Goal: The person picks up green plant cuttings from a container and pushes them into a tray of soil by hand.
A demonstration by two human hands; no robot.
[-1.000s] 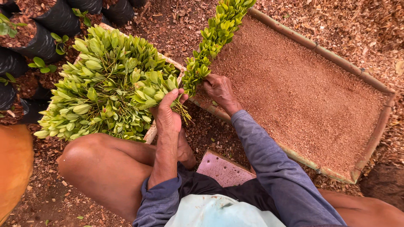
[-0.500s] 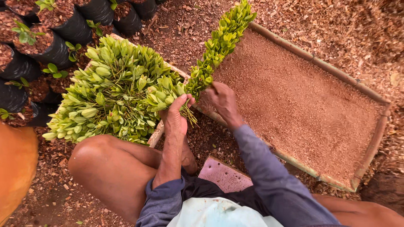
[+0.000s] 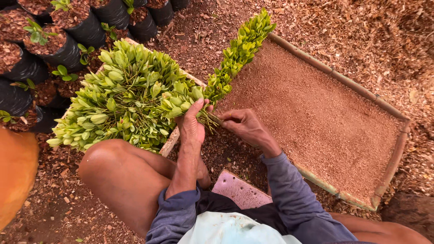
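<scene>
My left hand grips a bunch of green leafy cuttings by their stems, leaves pointing up and left. My right hand pinches the stem ends sticking out of that bunch, just right of the left hand. A big heap of the same cuttings fills a crate to the left. A row of planted cuttings lines the left edge of a bamboo-framed bed filled with reddish-brown sawdust.
Black grow bags with soil and small seedlings stand at the top left. My bare left knee is bent below the heap. A pink block lies under me. An orange object sits at the left edge. Wood chips cover the ground.
My right hand has pulled back from the planted row at the bed's edge to the stem ends of the bunch in my left hand. The view shifted slightly.
</scene>
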